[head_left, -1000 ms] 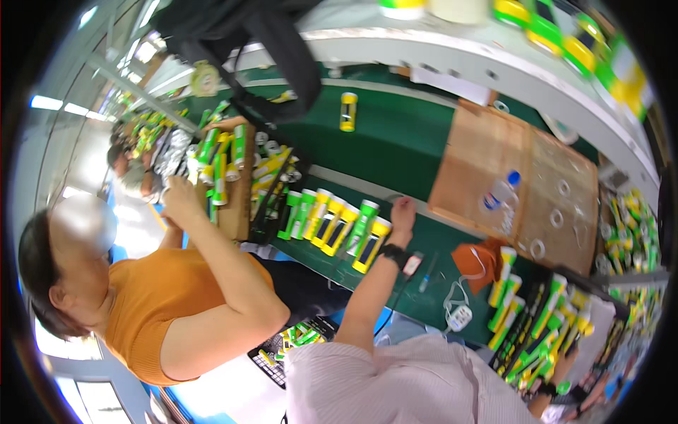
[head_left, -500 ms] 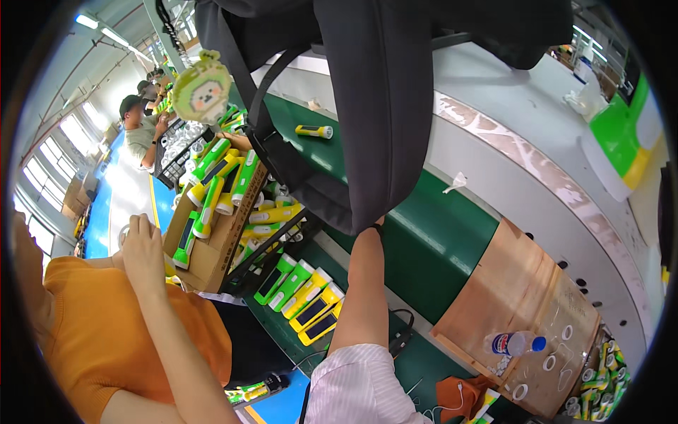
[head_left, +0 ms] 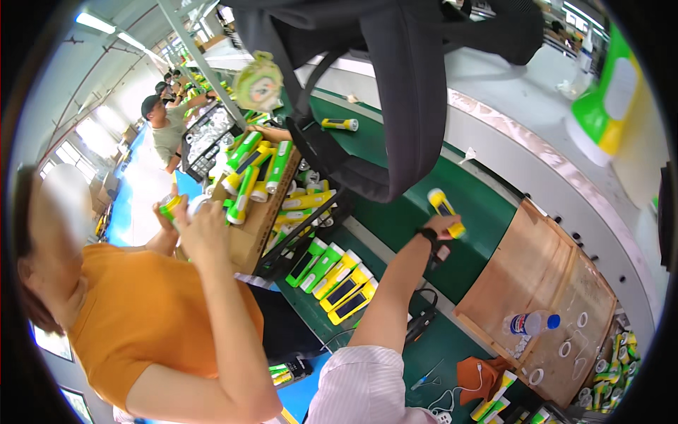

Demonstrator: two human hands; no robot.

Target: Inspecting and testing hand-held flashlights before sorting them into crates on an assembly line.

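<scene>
A person's left hand [head_left: 441,227] grips a yellow flashlight [head_left: 445,210] over the green belt [head_left: 487,205]. The right hand is out of view. Best kept level, clear of the hanging black bag [head_left: 381,92] just beyond the hand.

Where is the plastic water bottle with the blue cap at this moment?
In the head view, the water bottle lies on its side at the lower right, on the brown wooden board, beside the small white rings.

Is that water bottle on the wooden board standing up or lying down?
Lying down. The water bottle rests on its side on the wooden board, its blue cap pointing right.
</scene>
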